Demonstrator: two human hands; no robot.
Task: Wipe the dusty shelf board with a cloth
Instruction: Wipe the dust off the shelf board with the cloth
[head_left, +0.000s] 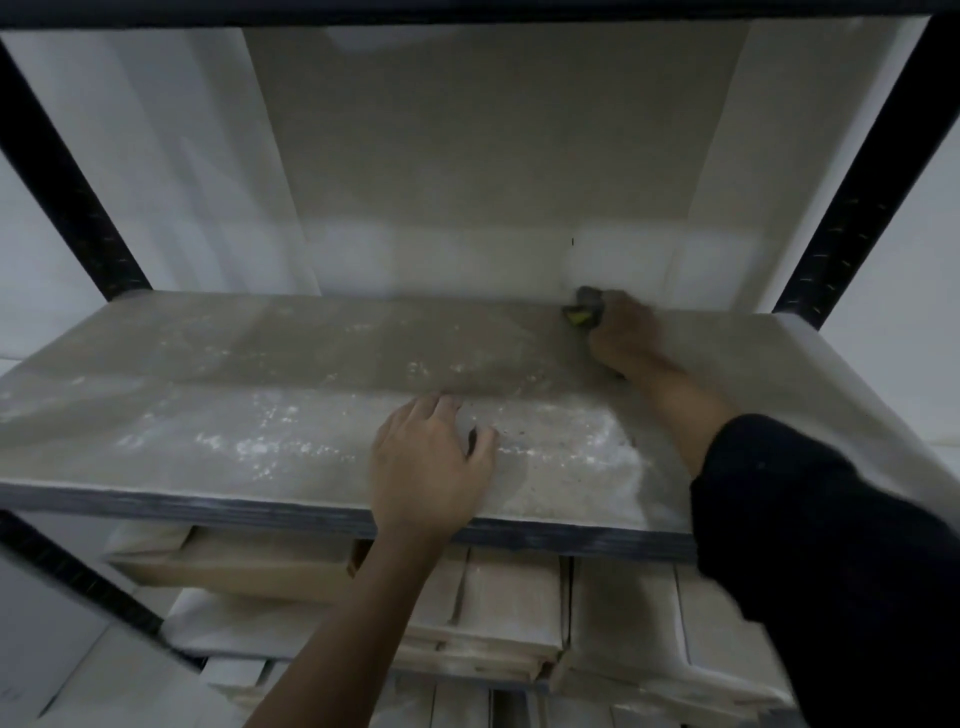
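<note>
The shelf board is a wide grey-beige panel spanning the rack, speckled with white dust across its front half. Far back on the right, my right hand grips a small dark grey and yellow-green cloth and presses it onto the board close to the back wall. My left hand rests flat on the front part of the board, fingers spread and relaxed, holding nothing. A dark sleeve covers my right forearm.
Black metal uprights frame the rack on both sides. Another board forms the ceiling above. Below the dark front rail, stacked flat cardboard boxes fill the lower shelf. A white wall stands behind.
</note>
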